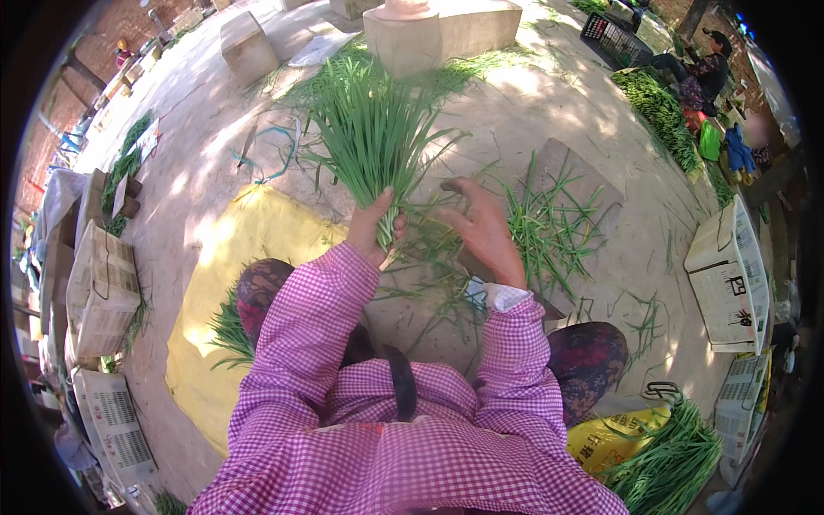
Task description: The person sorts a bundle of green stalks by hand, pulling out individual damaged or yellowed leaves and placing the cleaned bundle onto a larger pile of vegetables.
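Note:
My left hand [375, 230] is closed around the lower stems of a thick bunch of garlic chives [369, 129], whose green leaves fan out away from me. To the right of the bunch is my right hand [487, 227], its thumb and fingers apart and curved, with nothing seen between them. Loose trimmed chive leaves [554, 227] lie scattered over a dark flat mat [592, 184] beyond my right wrist. More stray leaves are strewn on the ground beneath both hands. Left of my knee, a small pile of chives [230, 330] rests on a yellow cloth [202, 343].
By my right hip lies a large pile of chives [674, 463] next to a yellow sack [622, 438]. White plastic crates stand at left [103, 287] and right [728, 279]. Stone blocks [403, 43] are ahead. A person [711, 73] sits far right near heaped chives [657, 116] and a black crate [611, 39].

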